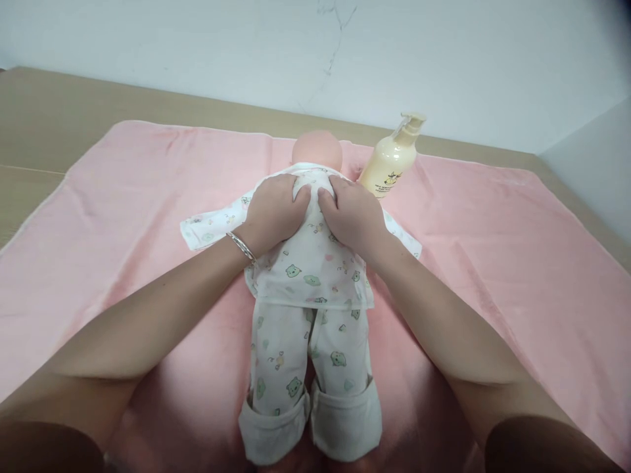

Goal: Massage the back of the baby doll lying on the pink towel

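Observation:
A baby doll (318,150) lies on a pink blanket (473,263), its bare head toward the wall. It wears a white long-sleeved top (315,279) and white trousers (283,355) with rolled cuffs, both printed with small animals. Its face is not visible. On the left of the upper torso rests my left hand (279,209), open and flat on the cloth, a silver bracelet at the wrist. My right hand (353,213) lies open on the right of the upper torso. The two thumbs are close together near the middle, slightly apart.
A cream pump bottle (392,157) with a cow picture leans at the right of the doll's head, behind my right hand. Under the blanket is a wooden surface (44,108), bordered by a white wall (221,52) with a crack.

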Demonstrator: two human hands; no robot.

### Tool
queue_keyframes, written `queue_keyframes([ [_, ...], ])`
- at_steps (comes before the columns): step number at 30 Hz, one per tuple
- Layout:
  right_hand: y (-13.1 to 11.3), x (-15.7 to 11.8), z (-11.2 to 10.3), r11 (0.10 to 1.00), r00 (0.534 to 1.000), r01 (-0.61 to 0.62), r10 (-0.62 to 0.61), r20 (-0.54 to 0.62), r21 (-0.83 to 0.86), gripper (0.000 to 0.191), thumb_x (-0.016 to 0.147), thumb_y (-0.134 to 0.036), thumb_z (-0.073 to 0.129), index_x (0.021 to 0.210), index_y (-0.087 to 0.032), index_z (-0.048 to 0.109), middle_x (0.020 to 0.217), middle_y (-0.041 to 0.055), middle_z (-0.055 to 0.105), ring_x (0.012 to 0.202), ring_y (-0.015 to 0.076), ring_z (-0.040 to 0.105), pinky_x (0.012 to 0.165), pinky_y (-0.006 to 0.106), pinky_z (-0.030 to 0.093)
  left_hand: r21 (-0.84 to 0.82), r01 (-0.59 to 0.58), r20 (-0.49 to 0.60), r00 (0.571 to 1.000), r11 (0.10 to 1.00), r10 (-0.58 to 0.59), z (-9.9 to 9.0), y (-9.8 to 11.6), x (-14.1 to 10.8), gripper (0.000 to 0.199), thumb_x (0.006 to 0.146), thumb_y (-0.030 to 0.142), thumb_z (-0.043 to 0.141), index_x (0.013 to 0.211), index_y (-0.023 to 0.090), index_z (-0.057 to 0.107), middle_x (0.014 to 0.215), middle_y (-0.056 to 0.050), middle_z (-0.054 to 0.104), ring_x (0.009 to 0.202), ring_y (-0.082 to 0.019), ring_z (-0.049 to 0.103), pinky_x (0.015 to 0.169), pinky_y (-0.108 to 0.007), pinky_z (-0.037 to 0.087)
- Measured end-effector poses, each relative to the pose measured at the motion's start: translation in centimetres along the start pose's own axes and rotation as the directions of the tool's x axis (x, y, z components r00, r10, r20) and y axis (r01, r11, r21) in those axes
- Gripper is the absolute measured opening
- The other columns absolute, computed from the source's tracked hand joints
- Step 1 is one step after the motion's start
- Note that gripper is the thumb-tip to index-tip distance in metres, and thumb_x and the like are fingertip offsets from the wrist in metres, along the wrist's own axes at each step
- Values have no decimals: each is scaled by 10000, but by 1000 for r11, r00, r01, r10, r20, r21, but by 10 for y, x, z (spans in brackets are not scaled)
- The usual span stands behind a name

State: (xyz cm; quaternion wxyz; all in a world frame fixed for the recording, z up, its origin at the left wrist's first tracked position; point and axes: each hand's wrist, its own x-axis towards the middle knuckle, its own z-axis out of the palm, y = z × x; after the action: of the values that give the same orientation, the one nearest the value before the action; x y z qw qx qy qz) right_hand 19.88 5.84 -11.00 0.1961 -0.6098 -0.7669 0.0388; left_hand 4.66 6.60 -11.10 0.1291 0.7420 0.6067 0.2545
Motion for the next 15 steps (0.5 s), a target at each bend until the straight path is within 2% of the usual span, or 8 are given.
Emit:
queue_keyframes([
  [5, -1, -1, -1, 1000, 1000, 5, -5, 6, -9, 236, 1025, -298, 336, 834, -203, 436, 967, 120, 689, 936, 283, 642, 937, 412, 493, -3, -3, 3, 1000, 1000, 3, 0, 0, 0, 293, 960, 350, 355, 718, 200, 423, 802, -60, 612, 734, -161, 453, 766, -350, 403],
  [10, 2, 0, 1, 1000, 999, 23, -23, -23, -4, 262, 1016, -318, 334, 845, -197, 492, 939, 123, 687, 899, 282, 633, 908, 422, 498, 4, -7, -9, 1000, 1000, 7, 0, -1, 0, 303, 960, 344, 363, 735, 192, 498, 846, -83, 659, 768, -177, 509, 788, -355, 440],
  [15, 2, 0, 2, 999, 999, 30, -30, -32, 10, 261, 1014, -311, 334, 832, -201, 485, 924, 117, 685, 892, 279, 632, 913, 422, 499, 4, -9, -6, 1000, 1000, 9, 0, -1, 0, 318, 967, 355, 356, 754, 189, 523, 843, -79, 659, 762, -173, 506, 792, -347, 442],
])
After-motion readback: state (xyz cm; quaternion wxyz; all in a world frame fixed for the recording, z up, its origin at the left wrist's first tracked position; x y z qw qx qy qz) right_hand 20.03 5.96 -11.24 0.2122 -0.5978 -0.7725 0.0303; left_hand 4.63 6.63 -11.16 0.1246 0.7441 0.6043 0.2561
